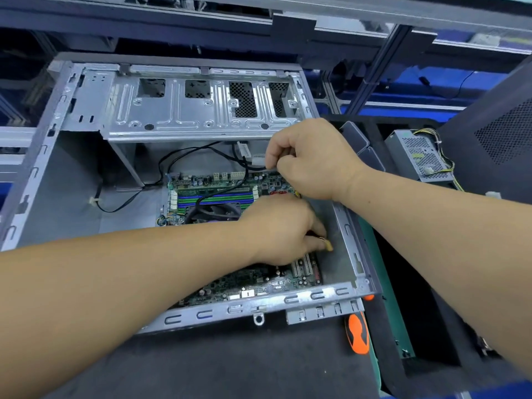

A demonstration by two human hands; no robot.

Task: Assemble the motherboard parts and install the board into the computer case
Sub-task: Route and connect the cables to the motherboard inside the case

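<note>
The computer case fills the left and centre of the frame, with the motherboard lying inside it at centre. Above the board's right part, the left hand curls around a small yellow-tipped piece, and the right hand pinches a cable. An orange-handled screwdriver lies at lower right.

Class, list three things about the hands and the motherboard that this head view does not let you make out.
1. What the left hand grips: its curled fingers hide all but a yellowish tip.
2. The middle of the motherboard: both the left forearm and hand cover it.
3. What the right hand pinches: too small, hidden by its fingers.
</note>
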